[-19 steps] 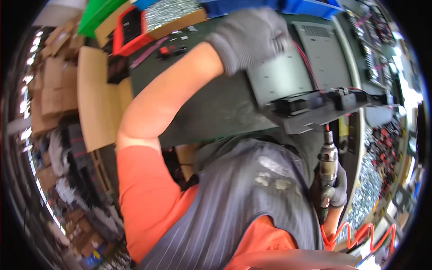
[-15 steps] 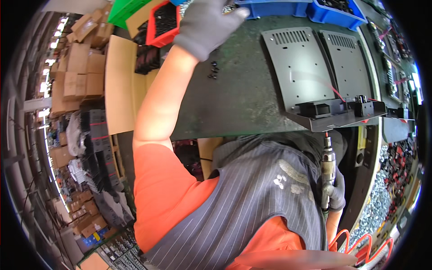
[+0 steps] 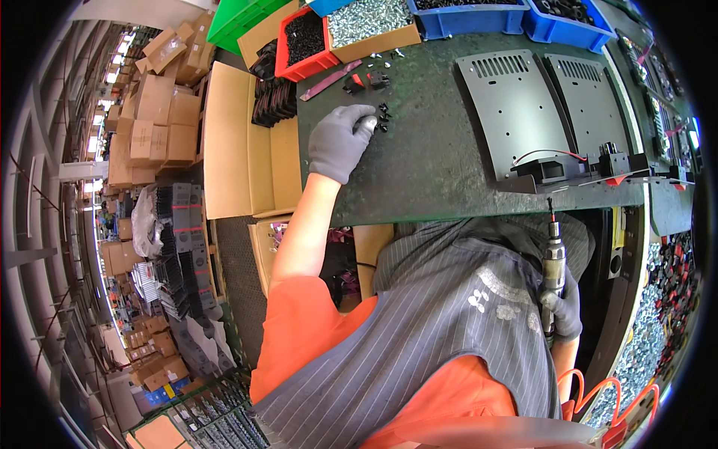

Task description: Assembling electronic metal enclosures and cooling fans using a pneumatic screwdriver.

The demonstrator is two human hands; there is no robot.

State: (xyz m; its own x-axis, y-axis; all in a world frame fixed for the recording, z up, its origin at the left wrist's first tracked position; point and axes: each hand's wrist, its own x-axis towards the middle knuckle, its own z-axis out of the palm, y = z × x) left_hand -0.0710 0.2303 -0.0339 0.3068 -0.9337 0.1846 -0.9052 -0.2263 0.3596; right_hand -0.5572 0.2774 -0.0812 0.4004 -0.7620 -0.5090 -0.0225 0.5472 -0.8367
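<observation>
My left hand [image 3: 342, 142], in a grey glove, is over the bench with its fingers curled and thumb pressed in. Its fingertips are beside several small black screws [image 3: 384, 112]; whether one is pinched between them is hidden. In my gloved right hand [image 3: 562, 313] is a power screwdriver [image 3: 553, 262], held upright against the lap. Its bit points up, just off the front edge of a grey metal panel [image 3: 516, 112]. A black box-shaped part [image 3: 540, 173] sits at that panel's bent front edge, with a thin red wire beside it.
A second slotted panel [image 3: 587, 105] lies to the right. Along the back stand a red bin of black screws [image 3: 329, 56], a carton of silver screws [image 3: 419, 41] and blue bins [image 3: 467, 34]. Black-and-red switches [image 3: 366, 81] lie near the bins. A red coiled hose [image 3: 615, 396] hangs at lower right.
My left hand has come back from the bins, down to the loose black screws, and its fingers have closed. The screwdriver's bit has moved off the panel's edge. The view has shifted.
</observation>
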